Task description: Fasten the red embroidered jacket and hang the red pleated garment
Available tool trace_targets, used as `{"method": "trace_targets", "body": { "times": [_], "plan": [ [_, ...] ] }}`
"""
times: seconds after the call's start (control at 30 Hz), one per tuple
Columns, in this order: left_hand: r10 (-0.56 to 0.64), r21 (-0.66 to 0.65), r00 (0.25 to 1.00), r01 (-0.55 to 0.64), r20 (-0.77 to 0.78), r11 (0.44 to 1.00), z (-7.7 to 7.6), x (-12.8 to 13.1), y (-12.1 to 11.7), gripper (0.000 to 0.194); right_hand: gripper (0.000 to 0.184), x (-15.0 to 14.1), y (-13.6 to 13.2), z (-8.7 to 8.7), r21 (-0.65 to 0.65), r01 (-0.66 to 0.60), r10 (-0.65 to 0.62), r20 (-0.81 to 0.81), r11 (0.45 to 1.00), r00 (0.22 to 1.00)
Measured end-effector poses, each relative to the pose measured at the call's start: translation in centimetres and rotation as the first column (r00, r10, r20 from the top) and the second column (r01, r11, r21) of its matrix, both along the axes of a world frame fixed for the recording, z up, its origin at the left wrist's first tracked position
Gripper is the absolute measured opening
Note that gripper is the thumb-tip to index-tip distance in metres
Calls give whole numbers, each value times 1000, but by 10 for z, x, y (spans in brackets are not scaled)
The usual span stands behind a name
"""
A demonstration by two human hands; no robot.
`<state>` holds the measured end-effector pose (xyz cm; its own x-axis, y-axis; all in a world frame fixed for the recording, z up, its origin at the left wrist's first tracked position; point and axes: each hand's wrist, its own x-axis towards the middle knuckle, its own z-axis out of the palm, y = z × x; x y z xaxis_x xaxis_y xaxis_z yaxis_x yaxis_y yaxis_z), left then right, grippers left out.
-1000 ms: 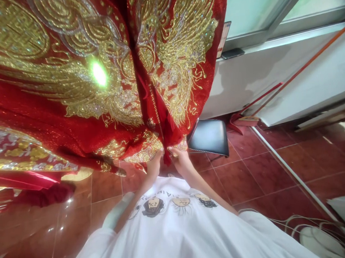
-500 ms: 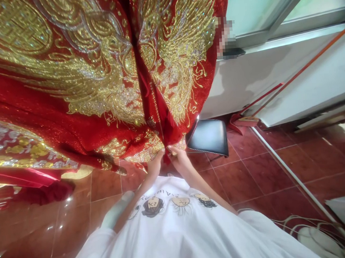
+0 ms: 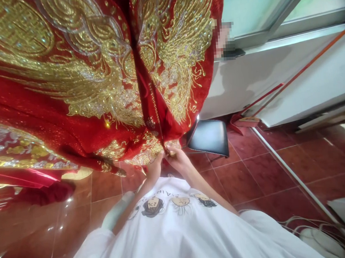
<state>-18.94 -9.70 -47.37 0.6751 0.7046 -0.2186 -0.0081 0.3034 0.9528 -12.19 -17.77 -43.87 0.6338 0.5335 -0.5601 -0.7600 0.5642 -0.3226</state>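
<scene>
Head camera looked down my white shirt [image 3: 179, 237] first, its printed front filling the near edge, with my two forearms running out from it side by side. Just past the shirt, my left hand [image 3: 154, 170] and my right hand [image 3: 178, 161] met at the bottom hem of the red dress [image 3: 79, 92]. Both sets of fingers were pressed together on the cloth, pinching the two hem corners where the front opening ended, left hand on the left panel, right hand on the right, thumbs nearly touching.

Above my hands the dress hung wide, gold embroidery on both sides of the dark centre seam, and it covered the whole upper left of the view. Its lower edge sloped down to the left, close over the red floor tiles [image 3: 251, 171].

To the right of my right hand stood a black stool [image 3: 209, 136], near the hem but apart from it. Beyond that the tiles lay open as far as a white wall [image 3: 274, 76] and a window [image 3: 270, 6]. White cables [image 3: 313, 229] curled on the floor at my right side.
</scene>
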Motion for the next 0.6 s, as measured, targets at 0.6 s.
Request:
{"method": "trace_targets", "body": {
  "times": [0.6],
  "plan": [
    [-5,-90,947,-25,-320,996,-17,-1,8,41,31,-22,-5,9,-399,-91,205,255,912,945]
  ]
}}
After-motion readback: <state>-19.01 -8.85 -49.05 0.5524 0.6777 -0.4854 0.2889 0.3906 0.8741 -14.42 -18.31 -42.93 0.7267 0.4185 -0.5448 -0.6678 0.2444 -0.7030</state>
